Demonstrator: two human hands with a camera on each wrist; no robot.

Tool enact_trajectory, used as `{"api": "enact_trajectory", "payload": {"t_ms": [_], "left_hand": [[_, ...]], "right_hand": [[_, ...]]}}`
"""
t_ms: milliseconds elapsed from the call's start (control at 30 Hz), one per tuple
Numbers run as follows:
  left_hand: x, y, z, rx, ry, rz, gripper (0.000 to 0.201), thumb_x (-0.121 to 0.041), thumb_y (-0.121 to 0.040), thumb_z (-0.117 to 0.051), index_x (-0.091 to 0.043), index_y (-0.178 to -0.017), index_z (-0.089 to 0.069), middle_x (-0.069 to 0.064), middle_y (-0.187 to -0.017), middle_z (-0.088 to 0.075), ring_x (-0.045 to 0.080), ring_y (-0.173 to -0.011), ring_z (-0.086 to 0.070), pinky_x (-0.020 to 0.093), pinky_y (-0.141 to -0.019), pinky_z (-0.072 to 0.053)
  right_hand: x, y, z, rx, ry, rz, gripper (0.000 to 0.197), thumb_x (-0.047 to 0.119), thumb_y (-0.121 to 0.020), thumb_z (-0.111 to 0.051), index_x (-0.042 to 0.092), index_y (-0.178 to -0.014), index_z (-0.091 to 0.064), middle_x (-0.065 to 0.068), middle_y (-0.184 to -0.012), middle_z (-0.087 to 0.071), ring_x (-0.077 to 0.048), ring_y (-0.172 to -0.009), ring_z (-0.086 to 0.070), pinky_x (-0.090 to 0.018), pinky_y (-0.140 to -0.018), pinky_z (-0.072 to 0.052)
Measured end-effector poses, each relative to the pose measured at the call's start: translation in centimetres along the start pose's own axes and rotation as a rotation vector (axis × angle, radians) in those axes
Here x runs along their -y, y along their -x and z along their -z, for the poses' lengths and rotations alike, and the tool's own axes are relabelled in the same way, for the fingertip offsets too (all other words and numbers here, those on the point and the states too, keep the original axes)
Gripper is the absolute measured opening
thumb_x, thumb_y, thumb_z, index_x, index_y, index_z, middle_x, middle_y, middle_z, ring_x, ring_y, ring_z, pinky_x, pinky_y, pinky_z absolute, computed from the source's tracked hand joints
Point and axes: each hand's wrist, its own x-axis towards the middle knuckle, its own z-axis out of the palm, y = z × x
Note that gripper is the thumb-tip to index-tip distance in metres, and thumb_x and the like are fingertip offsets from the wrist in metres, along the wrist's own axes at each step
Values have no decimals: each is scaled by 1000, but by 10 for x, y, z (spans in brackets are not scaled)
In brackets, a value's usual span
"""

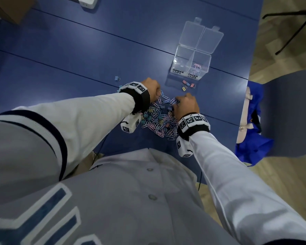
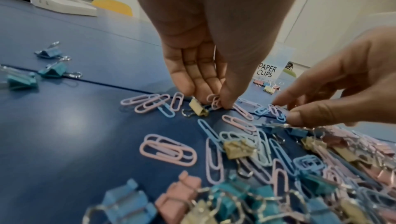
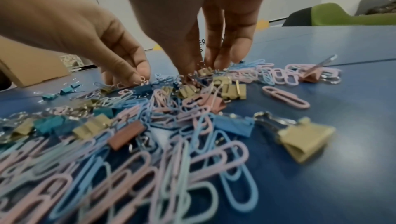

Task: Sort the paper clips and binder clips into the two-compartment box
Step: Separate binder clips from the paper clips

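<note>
A mixed pile of pastel paper clips and binder clips [image 1: 159,121] lies on the blue table close to me. My left hand [image 1: 157,98] reaches down at the pile's far left edge, and its thumb and fingers pinch pink paper clips [image 2: 214,102]. At the far right edge my right hand [image 1: 177,102] has curled fingers, and lilac and blue paper clips [image 2: 276,110] sit between thumb and forefinger. The clear two-compartment box [image 1: 174,62] stands beyond with both lids open. A few paper clips [image 1: 197,66] lie in its right compartment, labelled PAPER CLIPS. The BINDER CLIPS side looks bare.
Several loose binder clips [image 1: 188,84] lie just in front of the box, and a few blue ones [image 1: 117,78] lie left of the pile. A white device [image 1: 87,1] and a cardboard box [image 1: 7,7] sit at the far edge. A chair with a blue bag [image 1: 254,138] stands at the right table edge.
</note>
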Motion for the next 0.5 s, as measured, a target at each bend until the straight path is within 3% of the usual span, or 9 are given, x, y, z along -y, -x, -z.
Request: {"api": "enact_trajectory", "payload": {"t_ms": [300,400,500], "left_hand": [[-4,5,1,-56,101,-30,19,-6,-86,-57,-10,-99,-71,6,-96,-71,21,-90,-65,28,-88,-51],[-6,3,0,-55,124,-56,21,-6,-89,-56,-12,-104,-69,3,-94,-68,18,-82,-61,27,-87,-51],[-8,0,-2,-57,99,-107,20,-7,-91,-56,-9,-106,-70,7,-101,-67,14,-80,-55,23,-80,-44]], "right_hand": [[0,-11,5,0,58,35,15,7,-87,-60,9,-96,-71,-15,-104,-60,-34,-96,-60,-34,-73,-48],[-6,-10,8,-38,-9,3,13,12,-87,-59,10,-88,-71,-13,-102,-61,-33,-91,-61,-34,-72,-49],[-18,-13,17,-81,-173,-120,12,22,-85,-61,17,-78,-68,-8,-94,-67,-28,-83,-64,-30,-71,-51]]}}
